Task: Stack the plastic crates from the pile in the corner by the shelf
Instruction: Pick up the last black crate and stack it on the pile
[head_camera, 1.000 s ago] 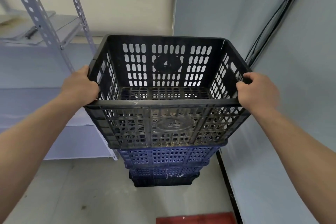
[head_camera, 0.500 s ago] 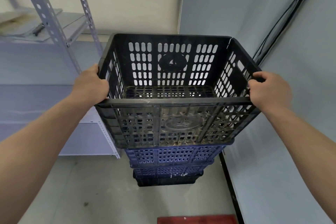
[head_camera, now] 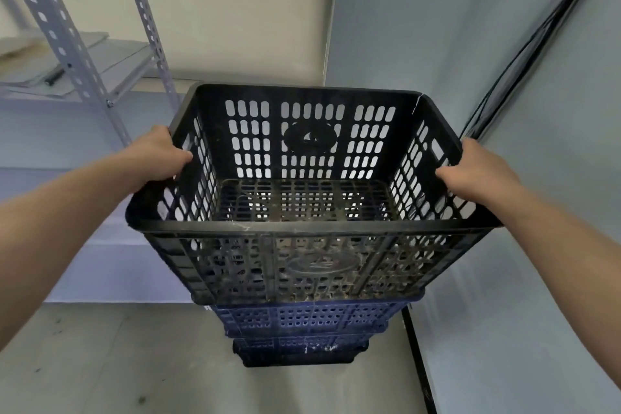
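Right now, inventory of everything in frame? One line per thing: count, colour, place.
black slotted plastic crate: 1, black, top of the stack in the corner, held at both side rims
blue slotted plastic crates: 2 visible, blue, nested under the black one
dark bottom crate: 1, black or dark, on the floor under the stack
grey perforated metal shelf unit: 1, pale grey, left of the stack
papers and a dark pen-like object: on the shelf board, upper left
black cables: a bundle, running down the right wall
grey concrete floor: below
left hand: grips the crate's left rim
right hand: grips the crate's right rim
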Demonstrator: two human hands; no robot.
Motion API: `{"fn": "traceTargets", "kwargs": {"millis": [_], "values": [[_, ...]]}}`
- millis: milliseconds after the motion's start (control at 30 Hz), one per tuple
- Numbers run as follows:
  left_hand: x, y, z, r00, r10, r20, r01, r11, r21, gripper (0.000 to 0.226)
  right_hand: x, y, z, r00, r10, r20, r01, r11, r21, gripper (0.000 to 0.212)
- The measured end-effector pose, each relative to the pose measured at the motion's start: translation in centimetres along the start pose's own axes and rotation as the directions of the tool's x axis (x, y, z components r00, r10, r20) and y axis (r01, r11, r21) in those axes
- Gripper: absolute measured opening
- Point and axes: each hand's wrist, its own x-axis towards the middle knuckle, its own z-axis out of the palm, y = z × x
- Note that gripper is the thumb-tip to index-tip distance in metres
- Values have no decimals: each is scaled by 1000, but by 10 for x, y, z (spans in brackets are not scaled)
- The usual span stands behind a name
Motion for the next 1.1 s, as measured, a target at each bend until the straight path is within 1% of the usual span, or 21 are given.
{"fn": "traceTargets", "kwargs": {"millis": [167, 267, 367, 467, 567, 633, 733, 767, 833, 933, 1000, 1100], "values": [[33, 10, 3, 998, 1, -62, 7, 990, 139, 38, 42, -16, 6, 998, -48, 30, 51, 994, -96, 57], [35, 9, 7, 996, 8, -87, 13, 971, 238, 41, 52, -16, 5, 994, -95, 60, 105, 978, -183, 72], [36, 6, 12, 994, 39, -106, -12, 970, 244, 40, 51, -4, 6, 987, -129, 91, 148, 958, -244, 84], [37, 11, 11, 995, 12, -94, 15, 960, 281, 39, 56, -3, 2, 984, -145, 107, 166, 959, -231, 83], [34, 12, 8, 995, 3, -99, 21, 970, 242, 35, 59, -3, 7, 982, -170, 82, 184, 958, -221, 84], [31, 8, 8, 997, -8, -75, 23, 978, 209, 33, 56, -1, 7, 981, -178, 81, 192, 959, -208, 86], [29, 11, 7, 996, 2, -94, 20, 971, 237, 34, 58, 5, 13, 985, -168, 43, 173, 962, -210, 88], [28, 12, 7, 995, -4, -101, 31, 964, 263, 37, 59, 4, 13, 987, -152, 46, 158, 964, -214, 86], [28, 14, 8, 994, -12, -109, 44, 953, 299, 40, 60, 0, 11, 991, -127, 42, 133, 972, -195, 76], [35, 13, 3, 998, -23, -64, 40, 956, 290, 44, 68, -8, 5, 995, -101, -16, 98, 985, -139, 60], [44, 12, 2, 999, -24, -28, 31, 964, 264, 46, 72, -14, 5, 996, -89, -30, 86, 992, -98, 58], [49, 17, 6, 997, -5, -79, 26, 963, 270, 42, 74, -18, 14, 996, -92, -6, 90, 984, -155, 64]]}}
